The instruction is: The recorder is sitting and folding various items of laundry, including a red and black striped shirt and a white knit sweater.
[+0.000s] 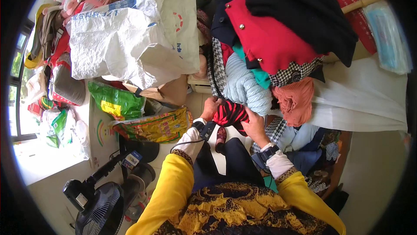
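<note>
Cloth [231,113] (one, striped), left hand [210,108] and right hand [255,127] gripping, one fan [103,206]

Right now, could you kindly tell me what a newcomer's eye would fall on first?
Probably the bright red garment with shiny buttons at the upper right of centre, partly covered by a black garment. The crumpled white sack at the upper left stands out too. Near the centre, a red-and-black striped cloth sits between the person's left grip and right grip.
</note>
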`<state>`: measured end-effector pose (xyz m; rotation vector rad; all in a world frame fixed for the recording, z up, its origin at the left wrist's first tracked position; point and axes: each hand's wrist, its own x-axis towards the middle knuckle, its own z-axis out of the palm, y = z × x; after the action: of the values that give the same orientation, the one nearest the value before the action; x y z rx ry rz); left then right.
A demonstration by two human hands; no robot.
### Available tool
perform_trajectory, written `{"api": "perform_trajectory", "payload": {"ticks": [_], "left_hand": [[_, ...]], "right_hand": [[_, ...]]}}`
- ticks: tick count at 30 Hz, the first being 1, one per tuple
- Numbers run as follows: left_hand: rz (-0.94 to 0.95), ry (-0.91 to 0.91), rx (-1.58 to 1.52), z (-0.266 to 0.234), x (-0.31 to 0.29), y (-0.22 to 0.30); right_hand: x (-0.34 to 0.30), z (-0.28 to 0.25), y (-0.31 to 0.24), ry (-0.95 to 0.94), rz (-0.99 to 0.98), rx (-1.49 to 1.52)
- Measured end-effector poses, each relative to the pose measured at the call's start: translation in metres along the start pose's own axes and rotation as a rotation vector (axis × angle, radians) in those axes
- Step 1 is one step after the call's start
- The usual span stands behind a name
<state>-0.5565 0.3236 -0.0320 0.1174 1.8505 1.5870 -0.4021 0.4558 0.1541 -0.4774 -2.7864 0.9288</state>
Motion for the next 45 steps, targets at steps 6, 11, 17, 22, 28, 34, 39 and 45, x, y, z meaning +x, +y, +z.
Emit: {"api": "perform_trajectory", "payload": {"ticks": [6, 11, 17, 22, 28, 34, 39, 45], "left_hand": [[0.004, 0.076, -0.350, -0.005, 0.003, -0.046], [-0.227, -0.137, -0.781, 0.033, -0.023, 0.013], [0.008, 0.016, -0.535, 0.014, -0.048, 0.013], [0.388, 0.069, 0.406, -0.017, -0.093, 0.069], [0.650, -0.224, 1.060, -0.034, -0.088, 0.086], [0.566, -0.220, 1.189, -0.017, -0.082, 0.088], [0.387, -0.316, 1.147, -0.017, -0.059, 0.080], [0.547, -0.422, 0.891, -0.032, -0.062, 0.080]], "right_hand": [[0.003, -0.010, -0.037, -0.101, -0.049, 0.124], [-0.013, -0.011, -0.005, 0.048, 0.048, -0.019], [-0.030, 0.001, -0.005, 0.022, 0.182, 0.112], [-0.038, -0.002, 0.013, -0.078, 0.453, 0.419], [-0.038, -0.031, -0.005, -0.504, 0.950, 1.276], [-0.056, 0.003, 0.036, -0.315, 0.970, 1.544], [-0.026, 0.031, 0.036, -0.279, 0.959, 1.716], [-0.001, 0.053, 0.030, -0.200, 0.946, 1.730]]}}
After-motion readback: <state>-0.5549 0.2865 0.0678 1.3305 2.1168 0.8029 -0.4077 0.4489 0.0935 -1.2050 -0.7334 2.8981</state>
